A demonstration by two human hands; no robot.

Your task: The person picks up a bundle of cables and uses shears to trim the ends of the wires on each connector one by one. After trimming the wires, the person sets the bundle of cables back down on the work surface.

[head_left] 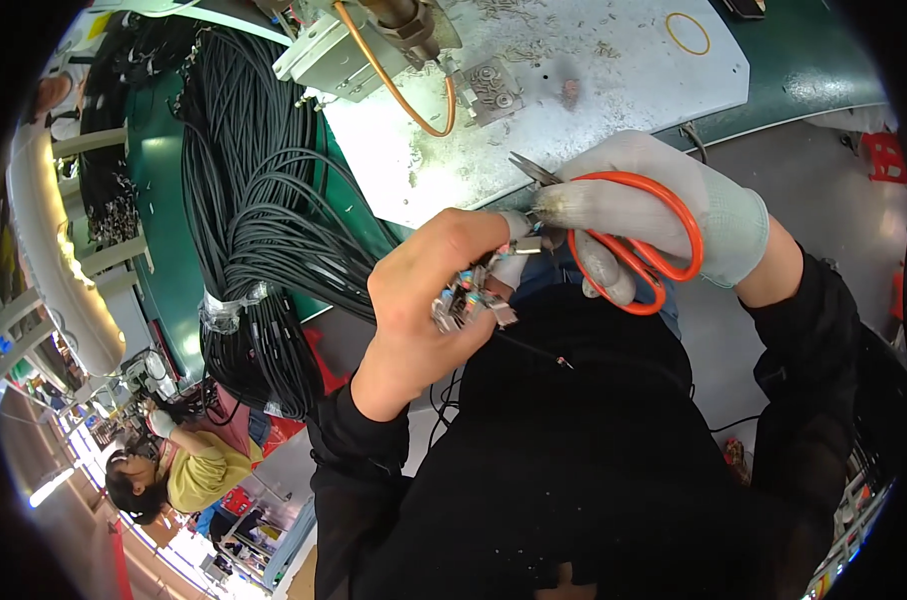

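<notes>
Orange-handled scissors [622, 177] point left and away, long axis slanting.

Silver metal connectors with coloured wires [461, 303]: blurred, partly covered by bare left hand [410, 290], impossible to count.
Orange-handled steel scissors [692, 235]: covered around middle by grey-white knit-gloved right hand [642, 180].
Thick black cable bundle [259, 220]: partly lost behind left hand.
Silver-and-bronze machine head [339, 62]: cut off by top edge.
Small dark object [746, 8]: cut off likewise, unidentifiable.
</notes>
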